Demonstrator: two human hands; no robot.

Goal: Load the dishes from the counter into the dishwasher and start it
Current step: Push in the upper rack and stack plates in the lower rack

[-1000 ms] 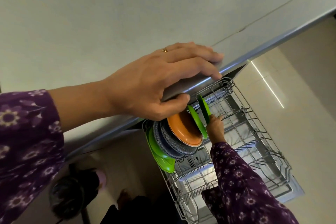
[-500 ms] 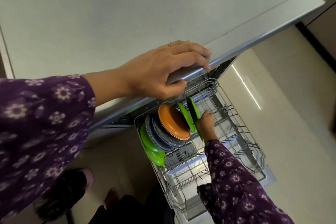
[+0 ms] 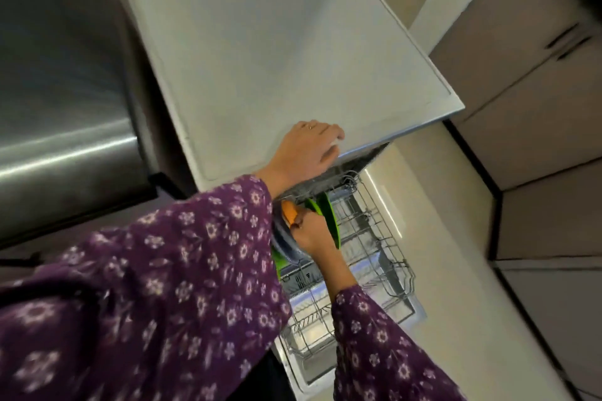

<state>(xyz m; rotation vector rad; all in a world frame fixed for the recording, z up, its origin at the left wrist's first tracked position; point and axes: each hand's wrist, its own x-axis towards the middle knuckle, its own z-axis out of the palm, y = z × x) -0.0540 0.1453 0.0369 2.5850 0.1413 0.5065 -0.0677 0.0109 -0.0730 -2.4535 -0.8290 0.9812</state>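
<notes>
Left hand (image 3: 306,150) curled over counter (image 3: 277,58) edge, right hand (image 3: 311,233) in rack (image 3: 387,247), upright green plate (image 3: 330,221) touching its right side, grasp cannot be told

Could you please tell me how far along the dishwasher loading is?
Done: orange plate and green plates stand in the rack. In hand: the right hand is at those plates; the left hand holds the counter. Left: the rack is out; the dishwasher needs starting.
</notes>
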